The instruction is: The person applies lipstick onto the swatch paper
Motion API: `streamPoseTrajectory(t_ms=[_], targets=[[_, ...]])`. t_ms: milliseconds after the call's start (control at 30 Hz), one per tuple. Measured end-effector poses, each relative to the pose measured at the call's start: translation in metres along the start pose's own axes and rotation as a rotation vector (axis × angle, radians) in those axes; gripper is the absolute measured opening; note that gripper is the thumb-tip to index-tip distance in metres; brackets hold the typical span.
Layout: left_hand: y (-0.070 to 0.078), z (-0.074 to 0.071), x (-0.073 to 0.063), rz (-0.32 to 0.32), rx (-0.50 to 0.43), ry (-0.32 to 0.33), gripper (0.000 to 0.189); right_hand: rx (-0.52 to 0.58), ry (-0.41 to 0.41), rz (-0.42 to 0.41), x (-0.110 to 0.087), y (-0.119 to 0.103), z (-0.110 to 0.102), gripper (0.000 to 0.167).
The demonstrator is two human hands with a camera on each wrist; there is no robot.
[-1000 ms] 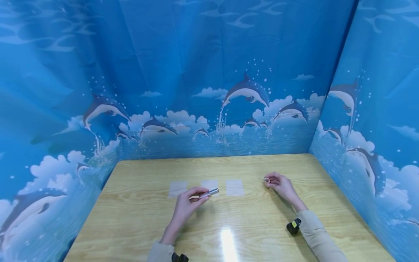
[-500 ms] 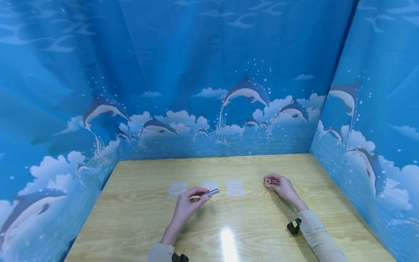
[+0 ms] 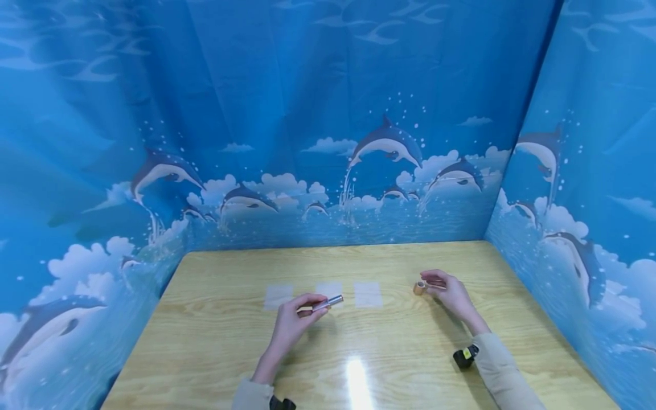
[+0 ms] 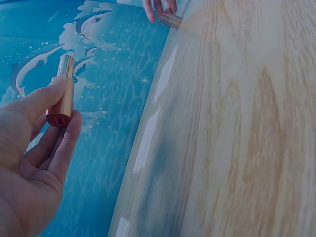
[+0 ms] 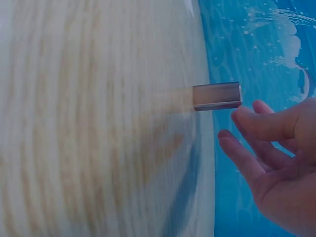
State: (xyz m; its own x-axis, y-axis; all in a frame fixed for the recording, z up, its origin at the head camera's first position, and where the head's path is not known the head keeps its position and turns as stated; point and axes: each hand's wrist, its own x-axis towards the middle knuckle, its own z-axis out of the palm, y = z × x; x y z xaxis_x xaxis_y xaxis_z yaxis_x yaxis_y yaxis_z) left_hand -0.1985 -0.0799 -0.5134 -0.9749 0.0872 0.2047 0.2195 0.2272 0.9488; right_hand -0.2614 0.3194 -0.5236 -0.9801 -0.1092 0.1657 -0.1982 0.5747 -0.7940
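Note:
My left hand [image 3: 291, 322] pinches a shiny metallic lipstick tube [image 3: 328, 303] between thumb and fingers, held tilted above the table. In the left wrist view the lipstick tube [image 4: 65, 91] has a gold, mirror-like body and a dark red end. Over on the right, a small hollow cap [image 3: 419, 288] stands upright on the table with its opening facing up. Beside the cap is my right hand [image 3: 452, 295], its fingers loosely spread and holding nothing. The right wrist view has the cap [image 5: 217, 96] just off the thumb tip; whether they touch, I cannot tell.
Several pale square patches, three in a row, lie on the wooden table [image 3: 389, 353]; the right one [image 3: 368, 294] is nearest the cap. A blue dolphin-print curtain [image 3: 318, 114] encloses the table's back and sides. Light glares off the table's front middle.
My right hand, which held the cap, has set it upright on the table, let go and drawn back slightly to the right. The left hand and lipstick tube stay in place.

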Motion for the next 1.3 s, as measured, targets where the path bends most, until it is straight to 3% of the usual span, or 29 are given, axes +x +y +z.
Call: streamPoseTrajectory(t_ms=[167,300,433,500,667,800,1300], targets=[[0.006,0.001,-0.002,-0.009,0.038,0.019,0.023,0.012,0.073,0.03,-0.006,-0.007,-0.004,0.036],[0.003,0.001,-0.002,-0.014,0.006,0.016,0.024,0.018,0.135,0.048,-0.009,-0.014,-0.003,0.034],[-0.002,0.001,-0.001,-0.019,-0.009,0.012,0.024,0.042,0.189,0.033,-0.013,-0.024,0.0,0.032],[0.004,0.001,-0.003,-0.021,0.002,0.012,0.023,0.073,0.204,0.015,-0.015,-0.03,0.002,0.031],[0.009,0.0,-0.005,-0.02,-0.01,0.005,0.024,0.173,0.192,-0.002,-0.02,-0.05,0.009,0.032],[0.001,-0.001,-0.002,-0.004,-0.029,-0.007,0.025,0.24,0.175,-0.01,-0.02,-0.054,0.023,0.032],[0.002,0.003,-0.002,0.014,-0.043,-0.01,0.026,0.326,0.063,-0.047,-0.018,-0.092,0.063,0.034]])
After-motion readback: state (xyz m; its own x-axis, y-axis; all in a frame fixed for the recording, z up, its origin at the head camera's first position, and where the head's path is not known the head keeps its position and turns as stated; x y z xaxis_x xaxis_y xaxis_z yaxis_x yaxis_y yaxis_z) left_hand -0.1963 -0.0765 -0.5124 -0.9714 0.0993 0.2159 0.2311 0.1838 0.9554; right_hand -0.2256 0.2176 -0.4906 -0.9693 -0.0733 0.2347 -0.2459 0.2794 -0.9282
